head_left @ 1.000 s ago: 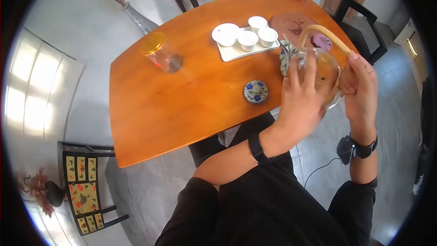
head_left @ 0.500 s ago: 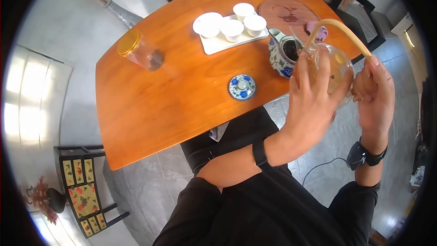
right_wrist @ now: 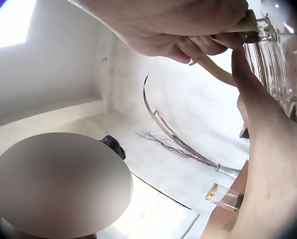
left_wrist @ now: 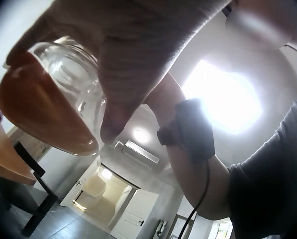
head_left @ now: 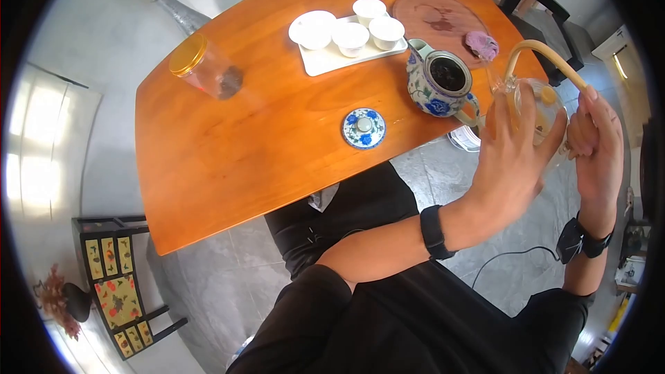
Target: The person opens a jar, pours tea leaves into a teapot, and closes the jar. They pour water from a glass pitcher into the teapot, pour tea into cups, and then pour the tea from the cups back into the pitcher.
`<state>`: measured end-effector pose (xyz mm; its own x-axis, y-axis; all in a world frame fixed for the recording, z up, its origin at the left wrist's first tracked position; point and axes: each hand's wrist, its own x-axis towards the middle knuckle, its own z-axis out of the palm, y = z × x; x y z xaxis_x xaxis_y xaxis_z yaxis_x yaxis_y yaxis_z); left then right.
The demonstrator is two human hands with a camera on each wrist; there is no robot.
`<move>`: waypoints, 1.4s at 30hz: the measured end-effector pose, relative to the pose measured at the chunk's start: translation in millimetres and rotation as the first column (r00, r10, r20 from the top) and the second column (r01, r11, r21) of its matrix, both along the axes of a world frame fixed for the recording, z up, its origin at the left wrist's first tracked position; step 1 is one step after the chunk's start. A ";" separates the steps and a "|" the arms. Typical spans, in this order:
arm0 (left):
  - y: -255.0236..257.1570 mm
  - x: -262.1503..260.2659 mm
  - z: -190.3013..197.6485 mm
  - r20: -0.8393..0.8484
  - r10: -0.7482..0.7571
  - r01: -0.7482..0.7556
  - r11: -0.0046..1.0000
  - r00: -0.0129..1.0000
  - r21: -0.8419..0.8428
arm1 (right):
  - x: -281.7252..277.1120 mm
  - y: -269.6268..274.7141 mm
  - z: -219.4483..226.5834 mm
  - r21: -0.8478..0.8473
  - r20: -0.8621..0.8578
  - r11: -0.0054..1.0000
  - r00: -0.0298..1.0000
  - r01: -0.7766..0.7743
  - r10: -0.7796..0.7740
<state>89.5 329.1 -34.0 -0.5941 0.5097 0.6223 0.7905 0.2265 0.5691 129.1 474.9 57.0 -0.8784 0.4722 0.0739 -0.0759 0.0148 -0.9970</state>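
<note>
A glass teapot [head_left: 543,109] [left_wrist: 46,109] with amber liquid hangs tilted beyond the table's right edge. Spread over its top and side, the left hand [head_left: 509,159] [left_wrist: 133,45] has fingers and thumb round the glass. The right hand [head_left: 599,142] [right_wrist: 188,22] grips the pale curved handle [head_left: 549,54]. To their left, a blue-flowered teapot [head_left: 438,90] stands uncovered on the table, dark contents inside. Its matching lid design shows on a round lid [head_left: 363,129] lying near the front edge. The right fingertips are partly hidden in the head view.
A white tray [head_left: 320,64] carries several white cups [head_left: 386,32]. Behind the flowered teapot lie a round brown board [head_left: 433,17] and a purple cloth [head_left: 481,46]. A gold-lidded jar [head_left: 208,73] stands at left; a dark chair [head_left: 547,24] is behind the table's right side.
Both hands and the glass teapot have moved right, away from the flowered teapot, whose opening and handle are now uncovered in view. The head view has also shifted.
</note>
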 end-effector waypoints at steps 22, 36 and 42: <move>19.0 -7.9 -17.6 0.138 0.025 -0.028 0.999 0.990 0.020 | -48.8 15.1 0.9 0.142 0.253 0.978 0.961 -0.151 0.112; 14.1 -15.9 -13.1 0.232 -0.091 0.062 0.990 0.968 0.129 | -70.4 5.6 23.9 0.272 0.401 0.916 0.900 -0.295 0.171; 11.5 -18.6 -9.7 0.262 -0.126 0.085 0.983 0.957 0.164 | -75.0 3.6 28.2 0.272 0.428 0.907 0.885 -0.321 0.185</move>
<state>70.9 340.6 -43.8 -0.6983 0.4921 0.5199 0.6173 0.0461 0.7854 54.1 478.5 85.2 -0.9537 0.2381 -0.1838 0.2651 0.3768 -0.8876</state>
